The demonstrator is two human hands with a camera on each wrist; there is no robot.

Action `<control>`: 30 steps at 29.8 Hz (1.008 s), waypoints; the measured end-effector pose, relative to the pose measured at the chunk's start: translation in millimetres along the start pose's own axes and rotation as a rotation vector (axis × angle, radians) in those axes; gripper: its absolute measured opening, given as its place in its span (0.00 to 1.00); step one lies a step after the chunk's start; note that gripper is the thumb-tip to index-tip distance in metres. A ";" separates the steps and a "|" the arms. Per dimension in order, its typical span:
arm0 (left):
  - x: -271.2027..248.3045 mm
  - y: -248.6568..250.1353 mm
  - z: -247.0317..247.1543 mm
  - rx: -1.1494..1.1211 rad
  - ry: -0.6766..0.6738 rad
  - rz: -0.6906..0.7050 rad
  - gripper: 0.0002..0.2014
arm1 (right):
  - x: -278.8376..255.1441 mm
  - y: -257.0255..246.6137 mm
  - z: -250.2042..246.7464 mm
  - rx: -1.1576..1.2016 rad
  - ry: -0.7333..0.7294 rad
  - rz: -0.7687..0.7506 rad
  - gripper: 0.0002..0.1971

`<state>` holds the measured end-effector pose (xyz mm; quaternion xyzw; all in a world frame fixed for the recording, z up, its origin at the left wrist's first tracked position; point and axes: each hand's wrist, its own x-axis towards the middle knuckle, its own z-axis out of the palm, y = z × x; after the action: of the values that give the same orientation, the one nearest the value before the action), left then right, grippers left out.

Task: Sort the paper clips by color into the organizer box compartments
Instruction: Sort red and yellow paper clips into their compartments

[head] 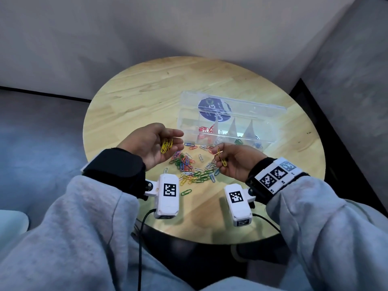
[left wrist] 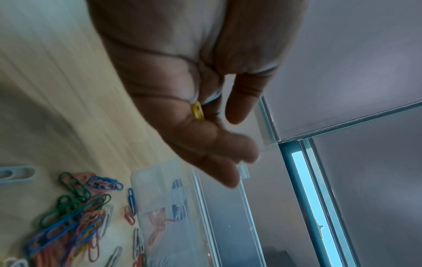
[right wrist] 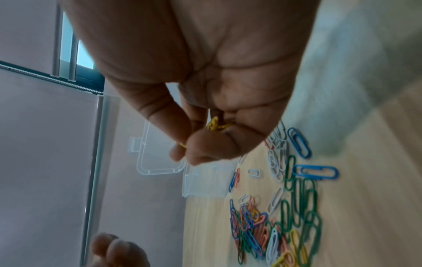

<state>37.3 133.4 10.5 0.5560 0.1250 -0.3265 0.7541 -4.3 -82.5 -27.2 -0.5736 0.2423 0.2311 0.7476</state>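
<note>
Now | organizer box (head: 188, 124) open | red clips (head: 206, 129) in one compartment

On your right wrist band (head: 275, 173) you can read the tiny tags R1 and R2 beside the black-and-white code squares (head: 278, 172); a third tag is too small to read. The round dark blue sticker (head: 214, 111) on the clear box lid (head: 252, 106), toward the table (head: 136, 91)'s far edge, shows a green G-like letter; its white lines are unreadable.
</note>
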 end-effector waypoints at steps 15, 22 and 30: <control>23.7 -31.2 -4.6 1.292 0.060 -0.110 0.09 | 4.3 7.4 7.3 -0.868 0.118 0.007 0.16; 30.1 -37.1 6.9 1.380 0.042 0.084 0.06 | 8.4 11.8 26.7 -1.352 0.102 -0.134 0.11; 32.0 -48.4 16.9 1.575 -0.049 0.091 0.11 | 10.7 22.1 36.0 -1.436 0.072 -0.199 0.09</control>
<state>27.9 98.5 -37.9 0.9236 -0.1826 -0.3000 0.1537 -6.3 -41.7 -42.3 -0.9496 0.0019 0.2451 0.1955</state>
